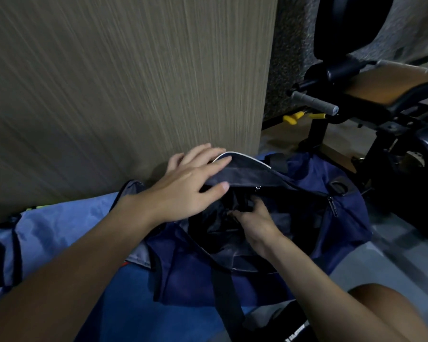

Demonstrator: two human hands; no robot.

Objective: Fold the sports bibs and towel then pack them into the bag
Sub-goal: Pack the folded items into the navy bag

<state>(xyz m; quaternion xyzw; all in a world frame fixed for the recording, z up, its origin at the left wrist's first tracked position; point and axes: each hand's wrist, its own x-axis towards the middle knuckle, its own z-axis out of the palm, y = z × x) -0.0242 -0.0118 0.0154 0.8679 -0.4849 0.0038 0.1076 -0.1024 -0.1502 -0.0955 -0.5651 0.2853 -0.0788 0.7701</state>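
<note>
A navy duffel bag (339,225) lies on the floor in front of me, its top unzipped. My left hand (190,186) grips the far flap of the bag (245,172), thumb under and fingers over its white-piped edge, holding it up. My right hand (255,220) is down inside the opening, fingers closed on dark cloth (220,225) there; what the cloth is cannot be told. A light blue fabric piece (52,228) lies flat to the left of the bag, with a brighter blue cloth (134,299) near my lap.
A tall wood-grain panel (124,90) stands right behind the bag. To the right is a black exercise machine (386,134) with a tan padded seat (400,82), a grey grip handle (314,102) and yellow knobs. My bare knee (391,314) is at the lower right.
</note>
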